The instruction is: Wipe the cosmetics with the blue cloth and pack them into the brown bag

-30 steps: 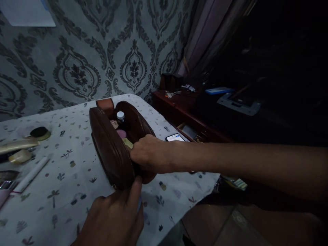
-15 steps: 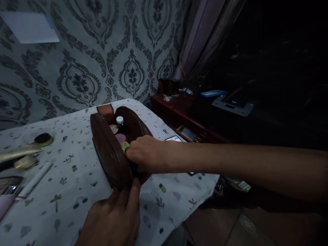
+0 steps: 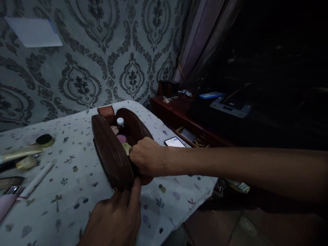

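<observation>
A brown leather-look makeup bag lies unzipped on the patterned tablecloth. Inside show a dark bottle with a white cap, a pink round item and a yellowish-green item. My right hand reaches into the near half of the bag with its fingers curled; the fingertips and whatever they hold are hidden. At the bag's near end, my left hand grips the edge by the zipper, index finger stretched along the rim.
Several cosmetics lie at left, including a round dark-topped jar, a cream tube and a white pen-like stick. A lit phone rests right of the bag. Beyond stands a red-brown cabinet with an open drawer.
The view has shifted slightly, and more of the phone shows above my right forearm. My right hand stays inside the bag, and my left hand remains at its near end.
</observation>
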Available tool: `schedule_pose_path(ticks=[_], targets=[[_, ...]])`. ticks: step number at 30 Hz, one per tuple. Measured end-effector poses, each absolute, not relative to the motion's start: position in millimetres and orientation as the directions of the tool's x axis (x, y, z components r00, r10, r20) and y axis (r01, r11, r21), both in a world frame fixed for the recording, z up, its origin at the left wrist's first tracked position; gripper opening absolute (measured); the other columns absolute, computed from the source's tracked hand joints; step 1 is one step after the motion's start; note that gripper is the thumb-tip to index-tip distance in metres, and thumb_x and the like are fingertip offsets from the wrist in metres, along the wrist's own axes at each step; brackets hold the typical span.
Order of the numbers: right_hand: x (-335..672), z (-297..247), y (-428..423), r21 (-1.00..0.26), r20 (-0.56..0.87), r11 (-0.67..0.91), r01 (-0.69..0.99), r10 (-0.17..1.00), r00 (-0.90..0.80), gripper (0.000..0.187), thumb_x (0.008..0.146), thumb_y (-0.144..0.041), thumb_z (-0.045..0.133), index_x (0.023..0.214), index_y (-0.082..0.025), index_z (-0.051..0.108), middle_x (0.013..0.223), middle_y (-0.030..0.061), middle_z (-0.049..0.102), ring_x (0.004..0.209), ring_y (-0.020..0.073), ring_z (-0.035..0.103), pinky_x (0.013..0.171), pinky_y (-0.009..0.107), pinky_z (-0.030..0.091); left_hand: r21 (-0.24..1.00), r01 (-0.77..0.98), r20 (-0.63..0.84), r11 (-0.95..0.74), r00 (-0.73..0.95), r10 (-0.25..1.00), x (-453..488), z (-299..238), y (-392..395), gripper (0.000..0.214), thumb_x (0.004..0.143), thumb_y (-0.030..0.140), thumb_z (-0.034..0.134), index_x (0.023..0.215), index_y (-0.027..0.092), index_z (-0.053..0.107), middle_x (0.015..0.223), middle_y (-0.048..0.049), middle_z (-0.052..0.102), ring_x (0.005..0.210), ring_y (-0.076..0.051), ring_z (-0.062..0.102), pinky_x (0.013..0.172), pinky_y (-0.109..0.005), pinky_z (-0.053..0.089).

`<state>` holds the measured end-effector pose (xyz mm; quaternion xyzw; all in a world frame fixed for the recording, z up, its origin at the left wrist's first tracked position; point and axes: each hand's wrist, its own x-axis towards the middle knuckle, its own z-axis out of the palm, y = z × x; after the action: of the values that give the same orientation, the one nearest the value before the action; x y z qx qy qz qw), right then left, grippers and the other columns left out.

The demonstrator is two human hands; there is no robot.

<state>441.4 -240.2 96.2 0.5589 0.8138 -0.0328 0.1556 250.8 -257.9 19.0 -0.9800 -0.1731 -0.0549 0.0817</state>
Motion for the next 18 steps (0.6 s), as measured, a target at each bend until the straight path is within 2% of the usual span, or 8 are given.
schedule_pose_path(ticks=[7, 9, 11, 14, 16, 18], targets=[[441, 102, -241, 0.129, -0.295, 0.377, 0.917, 0.898, -0.328, 0.020, 0.088, -0.030, 0.062, 0.094, -0.013, 0.072, 0.084, 0.0122, 0.073, 0.084, 0.0265, 0.072, 0.066, 0.032, 0.049, -0.224, 0.396, 0.101, -0.890, 0.918, 0.383, 254, 37, -261, 0.059, 0.078, 0.004, 0.048, 0.134, 0.019, 0.059, 0.083, -0.0064, 0.075, 0.065, -0.020, 0.071, 0.050, -0.023, 0.054], [447, 117, -241, 0.123, -0.207, 0.318, 0.940, 0.935, -0.289, 0.023, 0.093, -0.030, 0.056, 0.096, -0.013, 0.071, 0.084, 0.0121, 0.074, 0.085, 0.0259, 0.072, 0.066, 0.031, 0.048, -0.238, 0.386, 0.100, -0.891, 0.923, 0.373, 252, 41, -259, 0.060, 0.078, 0.003, 0.048, 0.135, 0.021, 0.059, 0.084, -0.0060, 0.074, 0.065, -0.020, 0.070, 0.048, -0.022, 0.053], [454, 135, -239, 0.115, -0.039, 0.244, 0.963, 0.970, -0.241, 0.026, 0.097, -0.028, 0.049, 0.095, -0.013, 0.070, 0.082, 0.0118, 0.073, 0.086, 0.0250, 0.071, 0.067, 0.030, 0.046, -0.248, 0.386, 0.100, -0.889, 0.923, 0.373, 251, 46, -258, 0.061, 0.079, 0.004, 0.048, 0.136, 0.024, 0.059, 0.083, -0.0056, 0.074, 0.066, -0.020, 0.070, 0.048, -0.022, 0.052], [461, 151, -232, 0.081, 0.124, 0.211, 0.974, 0.968, -0.220, 0.026, 0.098, -0.025, 0.046, 0.092, -0.013, 0.069, 0.086, 0.0114, 0.073, 0.088, 0.0238, 0.071, 0.071, 0.029, 0.046, -0.283, 0.410, 0.095, -0.867, 0.911, 0.400, 250, 56, -259, 0.063, 0.078, 0.002, 0.048, 0.134, 0.027, 0.061, 0.083, -0.0044, 0.073, 0.066, -0.019, 0.070, 0.049, -0.022, 0.052], [460, 149, -225, 0.016, 0.089, 0.240, 0.971, 0.967, -0.240, 0.025, 0.097, -0.022, 0.046, 0.090, -0.013, 0.069, 0.090, 0.0117, 0.074, 0.088, 0.0236, 0.071, 0.070, 0.028, 0.047, -0.295, 0.416, 0.087, -0.860, 0.908, 0.410, 251, 60, -260, 0.063, 0.077, 0.001, 0.049, 0.132, 0.027, 0.062, 0.083, -0.0037, 0.073, 0.066, -0.019, 0.070, 0.050, -0.022, 0.053], [452, 136, -219, -0.069, -0.054, 0.242, 0.968, 0.968, -0.246, 0.021, 0.094, -0.018, 0.050, 0.092, -0.012, 0.069, 0.094, 0.0131, 0.075, 0.089, 0.0240, 0.072, 0.068, 0.028, 0.050, -0.283, 0.415, 0.082, -0.865, 0.909, 0.409, 251, 59, -260, 0.062, 0.077, 0.002, 0.049, 0.133, 0.027, 0.062, 0.086, -0.0036, 0.074, 0.069, -0.020, 0.071, 0.050, -0.023, 0.053]])
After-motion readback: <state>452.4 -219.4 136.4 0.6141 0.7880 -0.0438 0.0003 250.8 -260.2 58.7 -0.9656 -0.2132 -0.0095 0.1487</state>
